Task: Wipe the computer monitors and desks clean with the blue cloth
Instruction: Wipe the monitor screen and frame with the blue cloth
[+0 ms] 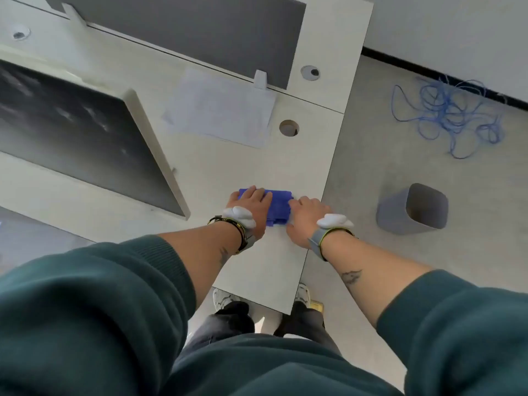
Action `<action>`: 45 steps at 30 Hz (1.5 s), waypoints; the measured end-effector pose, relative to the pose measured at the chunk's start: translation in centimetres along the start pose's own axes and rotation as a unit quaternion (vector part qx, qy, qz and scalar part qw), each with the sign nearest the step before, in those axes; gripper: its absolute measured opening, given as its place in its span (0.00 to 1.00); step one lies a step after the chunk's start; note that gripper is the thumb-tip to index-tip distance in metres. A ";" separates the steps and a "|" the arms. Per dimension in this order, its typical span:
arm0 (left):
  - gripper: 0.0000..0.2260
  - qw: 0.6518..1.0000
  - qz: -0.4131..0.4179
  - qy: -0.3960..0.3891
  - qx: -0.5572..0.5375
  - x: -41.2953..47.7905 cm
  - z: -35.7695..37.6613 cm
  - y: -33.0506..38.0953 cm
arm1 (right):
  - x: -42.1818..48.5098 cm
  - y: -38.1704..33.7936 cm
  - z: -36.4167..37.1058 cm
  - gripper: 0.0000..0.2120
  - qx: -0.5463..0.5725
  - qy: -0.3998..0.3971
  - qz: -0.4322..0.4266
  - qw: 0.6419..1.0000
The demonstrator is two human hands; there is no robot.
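Note:
A folded blue cloth (278,205) lies on the pale desk (257,167) near its right edge. My left hand (250,208) lies flat on the cloth's left part, fingers stretched forward over it. My right hand (307,215) sits at the cloth's right side, its fingers curled onto the cloth's edge and hidden from view. A dark monitor (71,132) with a pale frame stands to the left of my hands.
A sheet of white paper (220,110) lies farther back, next to a round cable hole (289,128). A grey divider panel (185,32) runs behind. On the floor to the right are a grey waste bin (414,210) and a tangled blue cable (448,115).

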State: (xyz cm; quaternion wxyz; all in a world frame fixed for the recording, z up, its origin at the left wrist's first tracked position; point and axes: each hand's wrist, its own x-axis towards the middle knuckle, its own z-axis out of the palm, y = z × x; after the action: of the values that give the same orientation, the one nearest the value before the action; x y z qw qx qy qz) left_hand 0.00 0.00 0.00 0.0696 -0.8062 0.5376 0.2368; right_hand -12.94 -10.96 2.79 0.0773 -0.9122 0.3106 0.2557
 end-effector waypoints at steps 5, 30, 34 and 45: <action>0.34 0.999 -0.017 0.038 -0.006 2.2 0.1 0.4 | 4.0 0.3 -1.2 0.22 0.038 0.009 -0.006 0.999; 0.05 0.937 -0.228 0.078 -0.255 5.8 -10.0 8.8 | 6.3 8.6 -8.9 0.04 0.201 0.066 -0.135 0.968; 0.06 0.936 -0.215 0.125 -0.250 3.9 -12.1 10.8 | 3.5 10.8 -10.0 0.08 0.255 0.110 -0.102 0.955; 0.08 0.769 -0.200 0.139 -0.591 -0.1 -11.6 17.3 | -6.0 13.6 -7.4 0.07 0.288 0.272 -0.128 0.909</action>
State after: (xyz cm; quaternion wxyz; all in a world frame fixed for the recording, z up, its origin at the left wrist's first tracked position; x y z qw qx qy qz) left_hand -12.07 -11.28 12.66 -0.4502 -0.8018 0.1219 0.3735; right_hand -22.11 -20.81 12.47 0.2815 -0.9165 0.2601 -0.1150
